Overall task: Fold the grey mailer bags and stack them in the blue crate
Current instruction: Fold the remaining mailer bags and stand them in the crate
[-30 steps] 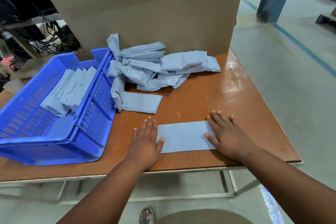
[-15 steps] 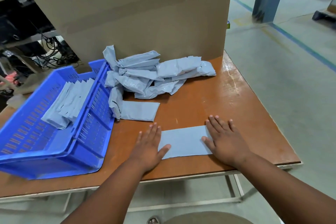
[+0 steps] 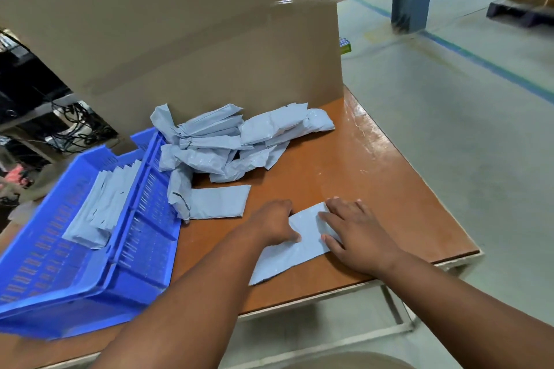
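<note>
Fingers first: on my left hand (image 3: 274, 223) they're curled over the near-left part of the grey mailer bag (image 3: 295, 244), thumb down on it, so I'd call that a grip on the edge. Right hand (image 3: 358, 237) lies flat with the fingers (image 3: 332, 219) spread and pressing the bag's right end into the table (image 3: 374, 177). Nothing pinched on that side.

That bag sits slanted near the front edge of the table, between both hands, with one corner poking toward the edge. Right of the blue crate (image 3: 90, 293) there's a loose crumpled pile of unfolded bags (image 3: 236, 141), plus one flat bag (image 3: 220, 202) lying just in front of it. Inside the crate a row of folded bags (image 3: 102, 204) leans together.

Handling-wise, this stuff looks thin, floppy and pretty slick, weighs next to nothing I'd guess. It won't hold a crease unless I pin it down, and it'll probably slide on that glossy tabletop. Best bet is grabbing a short edge or corner while the other palm anchors the rest.
</note>
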Motion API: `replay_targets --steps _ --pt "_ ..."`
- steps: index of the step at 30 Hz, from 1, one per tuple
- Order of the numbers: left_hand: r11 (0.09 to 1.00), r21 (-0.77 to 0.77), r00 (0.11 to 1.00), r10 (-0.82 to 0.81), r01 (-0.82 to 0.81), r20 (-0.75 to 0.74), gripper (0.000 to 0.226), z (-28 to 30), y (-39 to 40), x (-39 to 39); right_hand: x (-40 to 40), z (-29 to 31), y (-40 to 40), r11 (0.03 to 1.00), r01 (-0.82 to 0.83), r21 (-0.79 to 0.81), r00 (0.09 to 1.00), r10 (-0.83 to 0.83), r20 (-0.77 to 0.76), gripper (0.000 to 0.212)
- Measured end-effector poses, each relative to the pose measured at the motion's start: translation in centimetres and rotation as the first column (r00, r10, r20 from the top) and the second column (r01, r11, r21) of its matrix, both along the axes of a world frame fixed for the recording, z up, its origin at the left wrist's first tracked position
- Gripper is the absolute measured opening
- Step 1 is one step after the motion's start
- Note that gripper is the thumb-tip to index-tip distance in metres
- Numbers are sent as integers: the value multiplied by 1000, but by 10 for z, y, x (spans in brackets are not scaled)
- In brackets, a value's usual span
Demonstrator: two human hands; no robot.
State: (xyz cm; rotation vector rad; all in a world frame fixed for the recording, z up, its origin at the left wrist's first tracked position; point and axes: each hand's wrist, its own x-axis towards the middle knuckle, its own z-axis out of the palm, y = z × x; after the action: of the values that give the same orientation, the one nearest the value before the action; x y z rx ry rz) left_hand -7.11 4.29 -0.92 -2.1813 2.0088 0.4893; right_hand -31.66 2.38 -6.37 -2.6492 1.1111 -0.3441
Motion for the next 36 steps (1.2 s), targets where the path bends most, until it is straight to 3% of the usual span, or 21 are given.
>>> replay_targets --steps 7,10,14,24,30,36 --pt "978 49 959 208 -203 -193 41 27 -6 17 17 14 3 999 -36 8 999 36 35 57" --pt "969 -50 951 228 -243 -209 39 60 -7 34 44 35 1 998 -64 1 996 64 65 60" --pt "935 -214 959 267 -281 -95 36 112 -2 72 96 71 -6 993 -114 -22 988 116 98 61" --pt "735 -507 873 480 -451 -81 31 216 61 243 296 169 15 954 -293 -56 935 299 189 65" --pt "631 -554 799 592 -543 -109 28 229 92 346 398 200 32 952 -306 -9 941 304 146 67" --pt "647 -492 779 617 -583 -110 23 199 75 405 445 188 36 972 -228 51 973 225 48 60"
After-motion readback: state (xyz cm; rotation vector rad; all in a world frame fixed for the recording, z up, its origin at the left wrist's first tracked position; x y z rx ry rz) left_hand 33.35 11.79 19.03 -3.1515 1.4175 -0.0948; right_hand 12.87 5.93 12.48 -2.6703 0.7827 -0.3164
